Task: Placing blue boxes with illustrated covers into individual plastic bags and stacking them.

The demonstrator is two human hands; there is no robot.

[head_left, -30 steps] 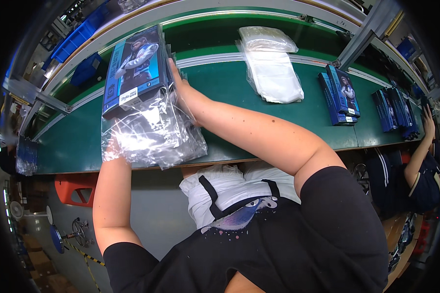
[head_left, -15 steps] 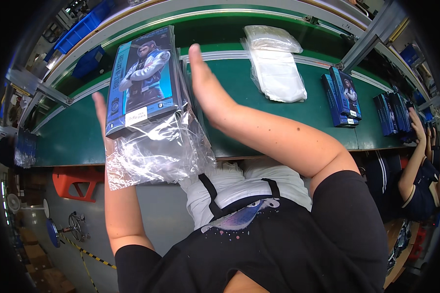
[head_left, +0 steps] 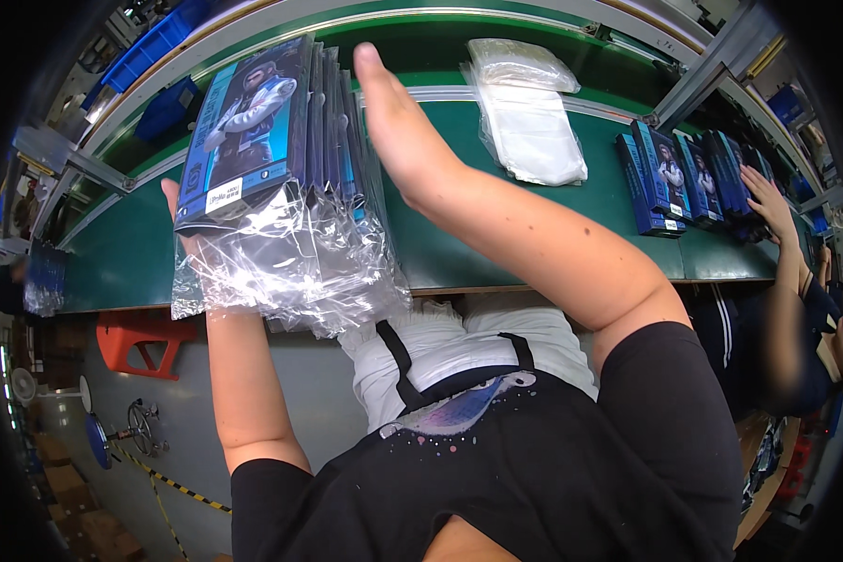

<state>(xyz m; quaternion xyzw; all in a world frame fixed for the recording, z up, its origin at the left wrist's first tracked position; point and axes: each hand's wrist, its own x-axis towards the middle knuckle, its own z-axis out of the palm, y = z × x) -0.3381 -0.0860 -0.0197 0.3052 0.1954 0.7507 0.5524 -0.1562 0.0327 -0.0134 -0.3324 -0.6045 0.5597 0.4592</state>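
Note:
A stack of several flat boxes (head_left: 253,131), dark blue and teal with a figure in a pale jacket on the front, stands on the green bench in front of me. Clear plastic bags (head_left: 290,258) cover the boxes, their loose ends crumpled toward me. My left hand (head_left: 173,199) is at the stack's left side; one straight finger shows and the rest is hidden behind the boxes and plastic. Along the right side, my right hand (head_left: 398,136) is held flat with its fingers stretched out, close to the box edges. Whether its palm touches them I cannot tell.
Empty clear bags (head_left: 531,122) lie in a pile right of centre. Farther right are more blue boxes (head_left: 665,173), with a co-worker's hand (head_left: 768,201) on some of them. A metal post (head_left: 707,70) rises beyond. A red stool (head_left: 136,345) stands on the floor at left.
The stack has shifted left and spread, so several box edges now show. My right hand has moved slightly up. At far right, the co-worker's boxes and hand have come nearer the standing boxes.

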